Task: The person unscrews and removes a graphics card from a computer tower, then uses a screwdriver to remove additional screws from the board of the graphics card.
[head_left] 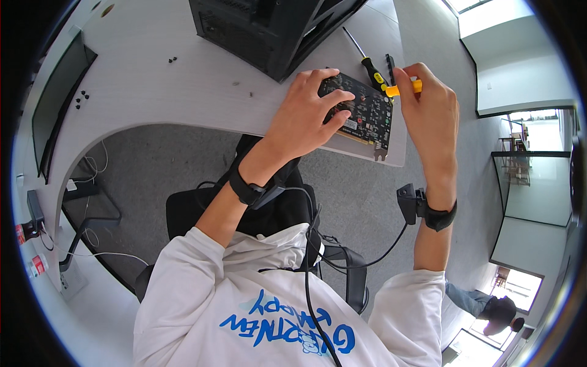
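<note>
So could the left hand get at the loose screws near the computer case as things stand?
Probably yes. The left hand rests on the circuit board, and the screws lie on bare desk just to its left with nothing between. It would have to let go of the board first.

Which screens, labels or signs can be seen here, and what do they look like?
Monitor: far left on the white desk, dark flat rectangle, screen off.
Label on the circuit board: small white strip under the left hand.
Red-and-white tags: lower left, small.
</note>
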The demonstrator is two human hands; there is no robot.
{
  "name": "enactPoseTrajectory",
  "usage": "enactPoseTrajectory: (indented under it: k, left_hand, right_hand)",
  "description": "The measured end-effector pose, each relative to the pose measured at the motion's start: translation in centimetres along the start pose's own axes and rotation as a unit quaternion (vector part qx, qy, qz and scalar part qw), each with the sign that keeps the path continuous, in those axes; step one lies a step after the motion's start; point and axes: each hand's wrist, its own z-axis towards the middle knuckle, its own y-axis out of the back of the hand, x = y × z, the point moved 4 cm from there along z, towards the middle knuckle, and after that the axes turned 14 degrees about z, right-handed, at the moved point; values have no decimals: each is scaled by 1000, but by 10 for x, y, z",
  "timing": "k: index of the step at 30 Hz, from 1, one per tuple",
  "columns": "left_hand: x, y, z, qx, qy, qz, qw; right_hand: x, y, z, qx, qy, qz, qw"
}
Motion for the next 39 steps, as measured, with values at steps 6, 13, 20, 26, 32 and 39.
enactPoseTrajectory:
  k: [6,13,20,26,32,39]
  left_hand:
    - [1,-2,0,-4,-3,6,1000]
    - [1,-1,-1,6,1,9,1000]
    - [0,-3,0,4,1,6,1000]
    - [0,-2,0,0,9,0,1000]
    - [6,2,2,-49,61,-75,994]
    - [7,12,4,-96,53,-43,993]
  right_hand:
    - [3,7,-5,43,71,159,984]
    - [4,2,-3,18,-23,6,1000]
    - [-1,4,-9,-5,67,96,993]
    - [-3,10,-18,-27,72,127,989]
    - [3,12,-31,-50,95,170,980]
    - [10,6,-39,-54,101,223,968]
